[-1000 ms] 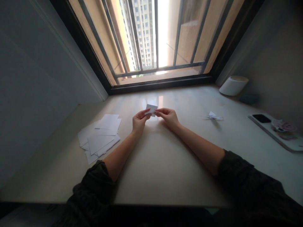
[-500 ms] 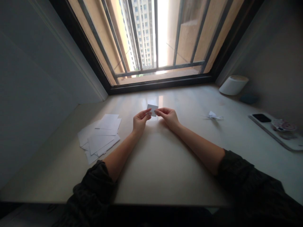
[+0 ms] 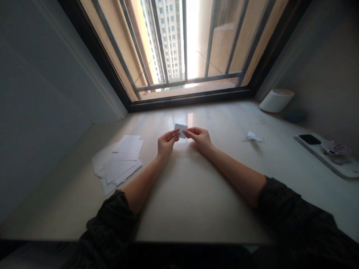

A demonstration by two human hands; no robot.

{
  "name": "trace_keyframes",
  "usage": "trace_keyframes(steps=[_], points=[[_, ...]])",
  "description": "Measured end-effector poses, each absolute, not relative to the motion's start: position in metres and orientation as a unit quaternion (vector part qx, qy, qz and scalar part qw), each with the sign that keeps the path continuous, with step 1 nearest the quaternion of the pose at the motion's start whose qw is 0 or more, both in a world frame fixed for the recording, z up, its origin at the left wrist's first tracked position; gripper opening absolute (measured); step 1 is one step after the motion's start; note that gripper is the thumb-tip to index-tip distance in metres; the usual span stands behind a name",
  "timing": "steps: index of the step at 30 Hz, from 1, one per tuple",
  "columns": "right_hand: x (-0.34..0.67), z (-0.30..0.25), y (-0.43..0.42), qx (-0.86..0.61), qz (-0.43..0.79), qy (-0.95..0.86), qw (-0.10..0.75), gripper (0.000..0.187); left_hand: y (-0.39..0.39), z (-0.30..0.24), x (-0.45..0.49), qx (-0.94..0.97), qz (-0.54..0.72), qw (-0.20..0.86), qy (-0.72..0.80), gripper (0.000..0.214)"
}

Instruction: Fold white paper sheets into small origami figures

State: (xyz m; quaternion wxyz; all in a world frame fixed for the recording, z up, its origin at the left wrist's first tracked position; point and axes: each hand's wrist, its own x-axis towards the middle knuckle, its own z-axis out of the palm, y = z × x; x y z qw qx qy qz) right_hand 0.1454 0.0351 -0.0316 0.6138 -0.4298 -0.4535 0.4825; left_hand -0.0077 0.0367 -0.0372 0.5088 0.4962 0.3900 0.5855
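While both hands pinch the small paper piece (image 3: 181,129), left hand (image 3: 166,143) and right hand (image 3: 199,137) seem mid-fold; creasing it likely needs firm fingertip pressure.

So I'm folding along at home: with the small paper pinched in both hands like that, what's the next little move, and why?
Probably press the fold flat between the fingertips. The left hand and right hand pinch the small paper at its lower edge, above the table, with its upper part standing free.

The small paper piece (image 3: 180,130) now stands flatter and squarer between the hands than a second ago. Its bent lower flap no longer shows
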Motion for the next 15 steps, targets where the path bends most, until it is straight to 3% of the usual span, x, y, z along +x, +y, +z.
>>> trace_keyframes(steps=[15], points=[[0.1464,-0.0296,0.034,-0.435,0.467,-0.466,0.613,0.041,0.0329,-0.0327,-0.0047,0.476,0.588,0.518,0.4,0.04]])
